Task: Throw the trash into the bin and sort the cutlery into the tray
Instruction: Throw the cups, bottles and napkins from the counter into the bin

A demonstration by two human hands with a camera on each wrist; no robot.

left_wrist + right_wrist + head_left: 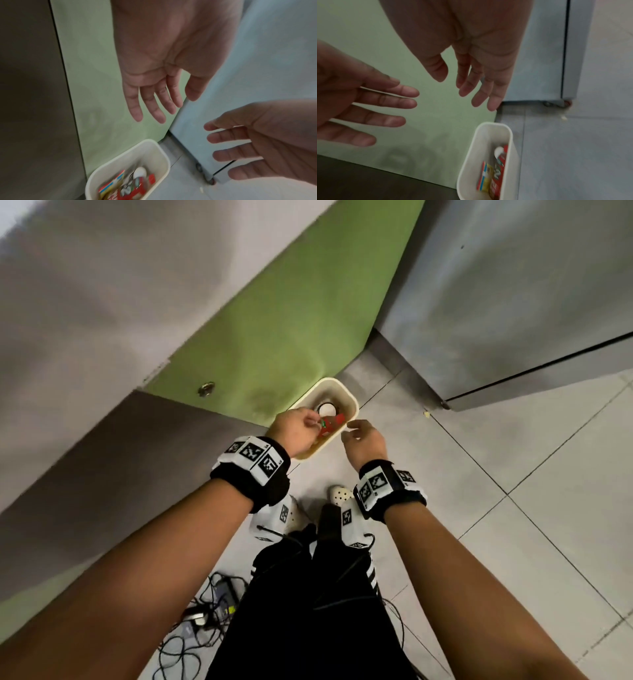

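Note:
A cream plastic bin (343, 385) stands on the floor against a green panel. Inside lie a red carton (331, 424), a white cup (325, 408) and a striped yellow, blue and red packet (111, 185). My left hand (294, 428) hovers over the bin's near left rim, fingers spread and straight, holding nothing (159, 105). My right hand (363, 440) hangs just right of the bin, fingers also spread and empty (476, 92). Both wrist views look down into the bin (154, 151) (488, 135) with the trash at its bottom. No cutlery or tray is in view.
A grey metal cabinet (513, 302) on castors (556, 104) stands right of the bin. The green panel (274, 337) and a grey counter side (102, 440) close off the left. My feet in white clogs (340, 494) stand behind the bin; cables (205, 621) lie on the tiled floor.

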